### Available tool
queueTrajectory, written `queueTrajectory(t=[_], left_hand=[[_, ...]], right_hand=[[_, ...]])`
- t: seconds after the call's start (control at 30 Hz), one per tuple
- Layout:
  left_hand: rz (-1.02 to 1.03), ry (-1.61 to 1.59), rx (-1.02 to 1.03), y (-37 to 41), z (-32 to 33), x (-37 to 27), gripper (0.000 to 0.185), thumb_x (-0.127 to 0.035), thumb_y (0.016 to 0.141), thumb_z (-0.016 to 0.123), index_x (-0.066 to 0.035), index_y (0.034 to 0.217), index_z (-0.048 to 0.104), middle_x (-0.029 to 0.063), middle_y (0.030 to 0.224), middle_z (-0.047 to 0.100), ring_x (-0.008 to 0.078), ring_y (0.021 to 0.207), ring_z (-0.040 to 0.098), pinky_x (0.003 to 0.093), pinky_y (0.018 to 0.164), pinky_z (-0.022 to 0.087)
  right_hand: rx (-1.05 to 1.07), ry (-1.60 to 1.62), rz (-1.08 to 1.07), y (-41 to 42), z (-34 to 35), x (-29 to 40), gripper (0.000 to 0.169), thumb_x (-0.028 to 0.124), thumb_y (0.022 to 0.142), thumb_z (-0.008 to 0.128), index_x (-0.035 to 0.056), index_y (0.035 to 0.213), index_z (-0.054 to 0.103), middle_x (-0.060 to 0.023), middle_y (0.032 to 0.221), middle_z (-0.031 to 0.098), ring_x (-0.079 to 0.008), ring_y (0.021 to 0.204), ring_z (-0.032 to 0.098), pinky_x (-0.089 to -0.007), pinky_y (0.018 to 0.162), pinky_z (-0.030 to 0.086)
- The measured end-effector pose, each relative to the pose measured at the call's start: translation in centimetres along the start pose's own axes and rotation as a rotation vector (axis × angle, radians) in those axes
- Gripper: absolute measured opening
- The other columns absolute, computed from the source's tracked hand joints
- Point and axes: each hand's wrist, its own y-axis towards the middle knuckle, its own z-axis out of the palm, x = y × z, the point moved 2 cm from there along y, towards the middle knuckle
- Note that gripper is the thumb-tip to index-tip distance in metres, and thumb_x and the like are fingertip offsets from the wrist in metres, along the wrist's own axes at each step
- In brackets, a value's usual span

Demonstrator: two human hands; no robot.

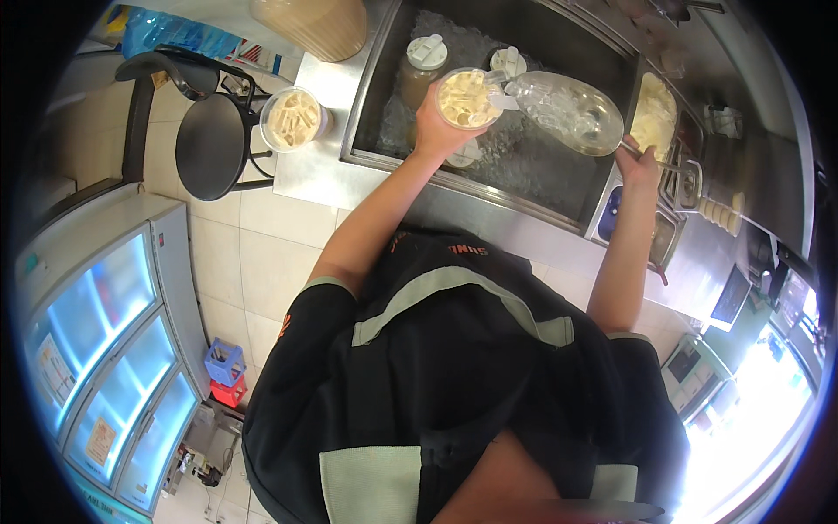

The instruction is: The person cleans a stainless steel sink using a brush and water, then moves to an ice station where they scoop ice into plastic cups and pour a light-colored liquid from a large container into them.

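Note:
My left hand (440,128) is wrapped around a clear plastic cup (467,98) with ice over a pale drink, held above the ice bin. In my right hand (637,160) is the handle of a clear ice scoop (568,112) loaded with ice. The scoop's mouth tilts at the cup's rim, where a few ice pieces bridge the two. Below lies the steel ice bin (556,203) with loose ice. White-lidded jars stand in it, one lid (427,52) left of the cup and another lid (508,62) behind it.
A second iced drink cup (292,120) stands on the steel counter (308,173) at the left, near a large tan container (314,26). A black stool (213,145) is beyond the counter's end. Pale yellow food (655,114) fills a tray right of the bin. Glass-door fridges (105,334) stand lower left.

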Motion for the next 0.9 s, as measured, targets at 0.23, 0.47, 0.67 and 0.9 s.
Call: queueTrajectory(t=[0.23, 0.47, 0.67, 0.9], left_hand=[[0.127, 0.07, -0.042, 0.8, -4.1, -4.4, 0.08, -0.023, 0.049, 0.087, -0.001, 0.113, 0.045, 0.0114, 0.105, 0.059, 0.0189, 0.096, 0.059, 0.0318, 0.084, 0.048], [-0.001, -0.12, -0.014, 0.6, -9.2, -8.7, 0.086, -0.023, 0.045, 0.086, -0.003, 0.116, 0.042, 0.0117, 0.106, 0.059, 0.0217, 0.099, 0.059, 0.0322, 0.087, 0.046], [0.066, -0.078, -0.053, 0.3, -12.6, -10.8, 0.085, -0.023, 0.044, 0.086, -0.002, 0.115, 0.044, 0.0116, 0.105, 0.06, 0.0216, 0.098, 0.059, 0.0324, 0.085, 0.047], [0.098, 0.04, -0.069, -1.0, -16.6, -13.1, 0.086, -0.026, 0.043, 0.087, -0.002, 0.114, 0.045, 0.0111, 0.103, 0.06, 0.021, 0.096, 0.06, 0.0328, 0.084, 0.047]], right_hand=[[-0.086, -0.213, -0.189, 3.3, -1.7, -6.3, 0.07, 0.06, 0.084, 0.044, -0.0071, 0.106, 0.039, -0.0171, 0.091, 0.051, -0.0269, 0.082, 0.052, -0.0382, 0.086, 0.045], [0.221, -1.018, -0.711, -6.7, 6.3, -17.3, 0.053, 0.04, 0.088, 0.051, -0.003, 0.117, 0.045, -0.0151, 0.119, 0.047, -0.0213, 0.105, 0.046, -0.0327, 0.092, 0.035], [0.937, -1.025, -1.145, -20.9, 12.3, -21.5, 0.035, 0.025, 0.093, 0.033, 0.0005, 0.114, 0.047, -0.0126, 0.113, 0.045, -0.0158, 0.087, 0.047, -0.0316, 0.084, 0.037], [0.964, -1.0, -0.798, -20.0, 11.1, -24.6, 0.031, 0.022, 0.09, 0.043, 0.0004, 0.114, 0.043, -0.0128, 0.11, 0.045, -0.0136, 0.077, 0.047, -0.0315, 0.077, 0.04]])
